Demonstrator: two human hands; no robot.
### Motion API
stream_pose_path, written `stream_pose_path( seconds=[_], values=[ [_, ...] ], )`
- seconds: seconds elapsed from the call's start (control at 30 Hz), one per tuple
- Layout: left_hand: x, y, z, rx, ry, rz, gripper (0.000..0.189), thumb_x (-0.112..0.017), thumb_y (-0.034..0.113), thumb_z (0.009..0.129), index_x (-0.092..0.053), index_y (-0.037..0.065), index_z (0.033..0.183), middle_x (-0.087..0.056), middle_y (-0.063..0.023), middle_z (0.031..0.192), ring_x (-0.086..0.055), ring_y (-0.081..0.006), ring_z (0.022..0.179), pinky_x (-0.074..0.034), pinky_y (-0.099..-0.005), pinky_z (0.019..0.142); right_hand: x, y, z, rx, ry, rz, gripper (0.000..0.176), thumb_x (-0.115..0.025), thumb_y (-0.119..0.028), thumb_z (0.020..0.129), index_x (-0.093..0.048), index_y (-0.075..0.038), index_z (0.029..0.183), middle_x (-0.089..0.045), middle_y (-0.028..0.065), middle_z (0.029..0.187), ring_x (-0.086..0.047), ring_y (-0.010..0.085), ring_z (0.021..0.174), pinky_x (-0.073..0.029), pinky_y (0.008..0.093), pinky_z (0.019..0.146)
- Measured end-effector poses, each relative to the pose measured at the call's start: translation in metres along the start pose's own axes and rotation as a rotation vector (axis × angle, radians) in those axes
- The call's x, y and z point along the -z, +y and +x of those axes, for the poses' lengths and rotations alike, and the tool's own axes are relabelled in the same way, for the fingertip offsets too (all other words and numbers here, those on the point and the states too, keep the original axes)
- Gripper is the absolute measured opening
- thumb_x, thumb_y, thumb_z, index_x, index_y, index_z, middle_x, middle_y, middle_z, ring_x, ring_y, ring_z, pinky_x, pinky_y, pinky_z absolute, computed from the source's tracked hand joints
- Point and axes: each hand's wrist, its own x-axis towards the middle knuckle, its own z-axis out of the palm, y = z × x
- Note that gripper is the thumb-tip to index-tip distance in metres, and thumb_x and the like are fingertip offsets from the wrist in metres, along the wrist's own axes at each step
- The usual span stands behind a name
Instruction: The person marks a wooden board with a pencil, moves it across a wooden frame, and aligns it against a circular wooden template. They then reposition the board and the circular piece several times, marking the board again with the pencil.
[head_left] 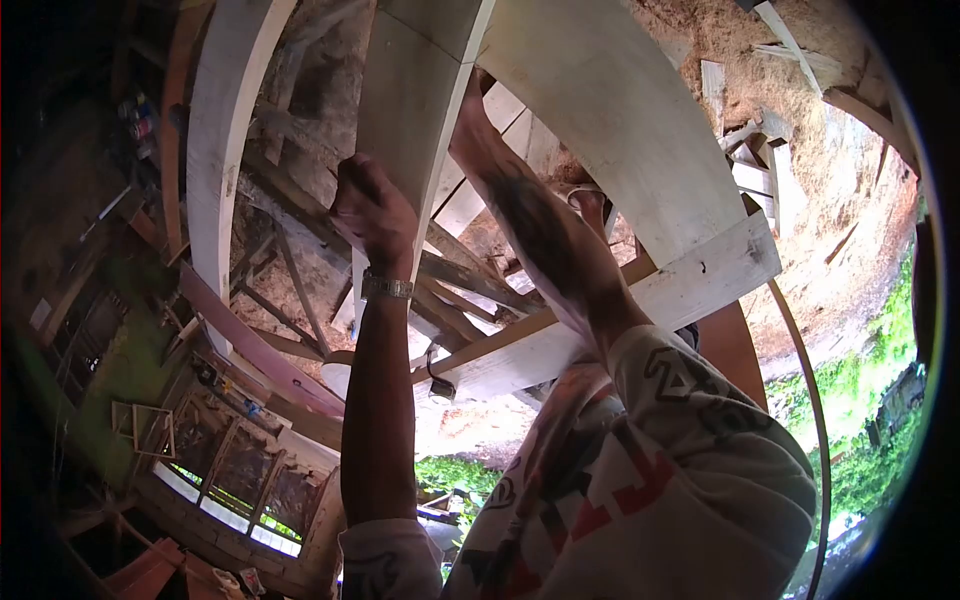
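A long pale wooden board [415, 110] runs up the middle of the view, away from my body. My left hand [375, 210], with a metal-band watch on the wrist, is curled closed in front of the board's left side. Whatever its fingers may hold is too small or hidden to name. My right arm reaches forward along the board's right edge. Only the back part of my right hand [472, 100] shows there, close against that edge; its fingers are hidden behind the board. To the right lies a wide pale plank [610, 110].
A pale crosspiece [660, 295] passes in front of my body, with a small dark clamp-like piece [440, 380] at its left part. A curved white board [215, 160] stands at left. Wood scraps [760, 170] lie on brown ground. A cable [815, 400] hangs at right.
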Motion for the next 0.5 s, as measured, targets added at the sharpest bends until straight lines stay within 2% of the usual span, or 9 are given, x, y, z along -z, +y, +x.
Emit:
stream_pose_path(
  seconds=[0.03, 0.13, 0.23, 0.43, 0.5],
  values=[
    [0.0, 0.001, 0.0, 0.001, 0.011, 0.003, 0.038, -0.045, 0.028, 0.101, -0.06, -0.004, 0.087, -0.065, -0.0226, 0.081, -0.065, -0.04, 0.071, -0.05, -0.0448, 0.061, 0.002, 0.001, -0.001, 0.034, -0.024, -0.027, 0.041, -0.048, -0.032, 0.102, -0.057, 0.0, 0.127, -0.067, 0.0139, 0.113, -0.067, 0.0246, 0.091, -0.059, 0.0387, 0.074],
    [-0.001, 0.001, 0.001, -0.02, 0.018, 0.004, 0.037, -0.045, 0.027, 0.101, -0.06, -0.004, 0.087, -0.065, -0.0232, 0.081, -0.065, -0.0403, 0.071, -0.049, -0.0451, 0.061, 0.004, 0.001, 0.004, -0.026, -0.016, 0.155, 0.043, -0.048, -0.033, 0.102, -0.056, 0.001, 0.127, -0.066, 0.0143, 0.115, -0.067, 0.0245, 0.093, -0.059, 0.04, 0.077],
    [0.0, 0.002, -0.001, -0.011, 0.01, 0.032, 0.037, -0.044, 0.026, 0.101, -0.06, -0.004, 0.087, -0.064, -0.0237, 0.082, -0.064, -0.0406, 0.072, -0.049, -0.0454, 0.062, -0.001, 0.001, 0.01, -0.156, 0.05, 0.119, 0.04, -0.047, -0.028, 0.102, -0.057, 0.002, 0.125, -0.066, 0.0157, 0.115, -0.067, 0.0245, 0.094, -0.06, 0.0377, 0.079],
    [0.0, 0.002, 0.0, 0.017, 0.001, 0.056, 0.039, -0.043, 0.029, 0.102, -0.061, -0.003, 0.087, -0.065, -0.0239, 0.082, -0.065, -0.0414, 0.073, -0.049, -0.0457, 0.063, 0.001, -0.003, 0.006, -0.019, -0.117, -0.04, 0.037, -0.046, -0.025, 0.103, -0.057, 0.002, 0.126, -0.066, 0.0163, 0.113, -0.067, 0.0253, 0.094, -0.06, 0.0362, 0.079],
    [0.001, 0.004, 0.0, 0.029, -0.011, 0.061, 0.04, -0.043, 0.03, 0.101, -0.061, -0.003, 0.087, -0.065, -0.0239, 0.083, -0.065, -0.0418, 0.073, -0.049, -0.046, 0.063, 0.0, -0.008, -0.001, -0.058, -0.068, 0.208, 0.033, -0.047, -0.024, 0.103, -0.059, 0.001, 0.12, -0.066, 0.0143, 0.109, -0.066, 0.0228, 0.088, -0.058, 0.034, 0.074]
  ],
)
